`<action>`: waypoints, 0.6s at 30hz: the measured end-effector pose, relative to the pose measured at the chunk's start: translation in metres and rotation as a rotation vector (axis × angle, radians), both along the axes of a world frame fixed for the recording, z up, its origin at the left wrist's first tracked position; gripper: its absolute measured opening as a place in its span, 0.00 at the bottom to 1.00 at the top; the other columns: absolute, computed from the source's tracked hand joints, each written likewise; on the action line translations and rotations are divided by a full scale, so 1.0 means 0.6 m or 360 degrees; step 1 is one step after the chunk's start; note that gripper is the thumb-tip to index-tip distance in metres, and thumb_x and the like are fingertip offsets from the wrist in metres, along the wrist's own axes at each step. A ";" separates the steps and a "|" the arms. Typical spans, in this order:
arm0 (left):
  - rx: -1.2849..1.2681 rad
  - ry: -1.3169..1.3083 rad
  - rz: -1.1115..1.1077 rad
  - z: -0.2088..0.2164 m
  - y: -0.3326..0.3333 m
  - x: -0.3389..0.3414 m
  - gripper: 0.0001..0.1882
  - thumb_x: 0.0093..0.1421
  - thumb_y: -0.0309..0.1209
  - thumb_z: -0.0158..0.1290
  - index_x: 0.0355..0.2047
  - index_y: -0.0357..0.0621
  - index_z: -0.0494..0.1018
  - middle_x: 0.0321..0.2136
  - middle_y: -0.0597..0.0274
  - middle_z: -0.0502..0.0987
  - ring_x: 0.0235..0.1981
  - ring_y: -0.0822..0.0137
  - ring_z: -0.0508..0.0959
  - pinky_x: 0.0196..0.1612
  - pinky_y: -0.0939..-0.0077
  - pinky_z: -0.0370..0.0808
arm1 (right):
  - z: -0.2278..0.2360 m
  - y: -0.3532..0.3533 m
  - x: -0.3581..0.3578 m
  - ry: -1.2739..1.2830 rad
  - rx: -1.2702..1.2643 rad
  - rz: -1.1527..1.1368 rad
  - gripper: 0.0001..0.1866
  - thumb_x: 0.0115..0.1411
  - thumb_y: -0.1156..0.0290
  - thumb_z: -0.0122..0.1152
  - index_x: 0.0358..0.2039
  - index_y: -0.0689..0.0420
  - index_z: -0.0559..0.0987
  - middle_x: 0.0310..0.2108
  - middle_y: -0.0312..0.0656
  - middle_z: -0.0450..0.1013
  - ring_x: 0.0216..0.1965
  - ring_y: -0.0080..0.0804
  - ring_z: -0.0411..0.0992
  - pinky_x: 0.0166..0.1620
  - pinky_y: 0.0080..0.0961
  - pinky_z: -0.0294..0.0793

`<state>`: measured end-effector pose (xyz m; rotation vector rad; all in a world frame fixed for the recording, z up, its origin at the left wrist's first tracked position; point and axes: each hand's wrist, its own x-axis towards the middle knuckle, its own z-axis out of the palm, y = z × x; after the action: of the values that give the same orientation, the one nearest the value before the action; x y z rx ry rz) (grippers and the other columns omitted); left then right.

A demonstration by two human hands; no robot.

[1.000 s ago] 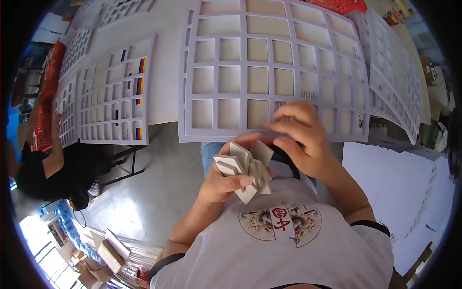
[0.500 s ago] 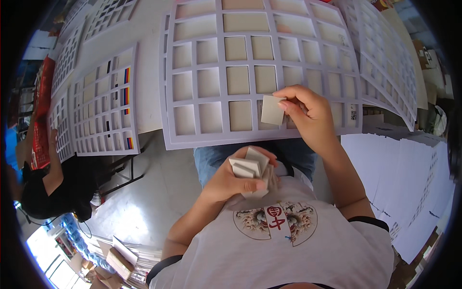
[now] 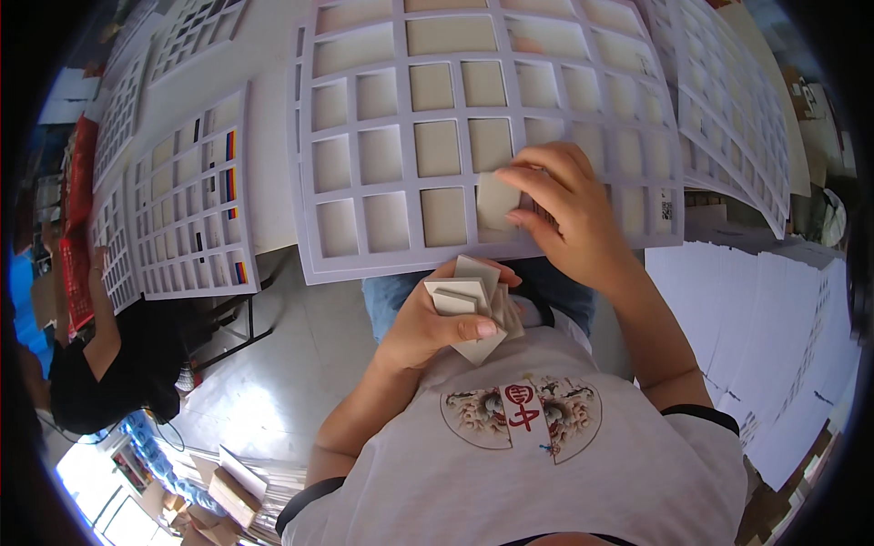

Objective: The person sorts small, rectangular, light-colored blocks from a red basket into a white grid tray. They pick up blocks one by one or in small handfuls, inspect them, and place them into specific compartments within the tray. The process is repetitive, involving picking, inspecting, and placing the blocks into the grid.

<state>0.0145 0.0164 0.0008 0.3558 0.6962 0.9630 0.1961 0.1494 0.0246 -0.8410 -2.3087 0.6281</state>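
Observation:
A white grid board (image 3: 405, 136) with rows of square and rectangular openings lies before me. My right hand (image 3: 569, 205) pinches a flat beige tile (image 3: 496, 202) by its right edge, over an opening in the nearest row. Just left of it, a beige tile (image 3: 443, 217) fills its opening, and similar tiles sit in the openings above. Below the board's near edge, my left hand (image 3: 428, 323) is closed round a loose, fanned bunch of beige tiles (image 3: 464, 296), its thumb across the front ones.
Another grid board (image 3: 191, 196) with coloured stripes lies at the left, near a person in black (image 3: 118, 364). More grid boards (image 3: 728, 118) overlap at the right. Below them stands a large stack of white sheets (image 3: 756, 337).
The tile in my right hand has moved slightly left and up, closer over its opening. My left hand has risen a little with its bunch. The board appears shifted slightly left.

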 end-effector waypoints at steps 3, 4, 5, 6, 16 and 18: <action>-0.0024 -0.0018 -0.0004 0.002 0.002 -0.001 0.34 0.47 0.26 0.69 0.54 0.36 0.68 0.52 0.51 0.73 0.53 0.61 0.74 0.54 0.64 0.73 | -0.005 0.008 0.003 -0.0062 0.0053 0.0150 0.15 0.47 0.79 0.66 0.38 0.58 0.78 0.45 0.41 0.70 0.49 0.44 0.67 0.50 0.40 0.69; -0.0035 -0.0020 -0.0006 0.005 0.002 0.000 0.34 0.48 0.25 0.69 0.54 0.36 0.68 0.52 0.51 0.73 0.53 0.60 0.75 0.54 0.64 0.74 | -0.006 0.009 0.006 -0.0108 0.0122 0.0189 0.16 0.47 0.78 0.66 0.39 0.58 0.78 0.47 0.41 0.70 0.50 0.44 0.67 0.50 0.41 0.68; -0.0042 -0.0030 0.0002 0.007 0.004 0.000 0.34 0.48 0.25 0.69 0.55 0.36 0.68 0.52 0.51 0.73 0.53 0.60 0.75 0.54 0.64 0.74 | -0.006 0.012 0.005 -0.0146 0.0202 0.0232 0.16 0.48 0.76 0.67 0.40 0.59 0.78 0.48 0.42 0.70 0.51 0.44 0.66 0.51 0.41 0.68; -0.0048 -0.0040 0.0010 0.009 0.005 0.001 0.34 0.48 0.25 0.69 0.55 0.36 0.68 0.52 0.51 0.73 0.52 0.60 0.76 0.54 0.64 0.74 | -0.001 0.006 0.004 -0.0237 0.0241 0.0234 0.16 0.49 0.76 0.66 0.40 0.59 0.79 0.48 0.42 0.70 0.52 0.44 0.66 0.52 0.42 0.67; 0.0092 0.0226 -0.0132 0.030 0.006 0.010 0.31 0.49 0.26 0.69 0.52 0.38 0.68 0.44 0.59 0.77 0.47 0.69 0.76 0.51 0.72 0.74 | 0.039 -0.062 0.035 0.0168 -0.0745 0.0259 0.09 0.53 0.72 0.67 0.35 0.60 0.80 0.40 0.40 0.73 0.45 0.37 0.69 0.48 0.33 0.68; 0.0153 0.0257 -0.0082 0.027 0.010 0.017 0.30 0.49 0.26 0.69 0.52 0.38 0.69 0.43 0.60 0.77 0.46 0.70 0.76 0.49 0.72 0.74 | 0.041 -0.068 0.033 0.0309 -0.0811 0.0264 0.06 0.55 0.74 0.66 0.32 0.61 0.80 0.37 0.40 0.74 0.41 0.35 0.70 0.44 0.30 0.69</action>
<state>0.0247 0.0224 0.0167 0.5386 0.7851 0.9274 0.2161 0.1084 0.0494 -0.7680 -2.0792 1.3471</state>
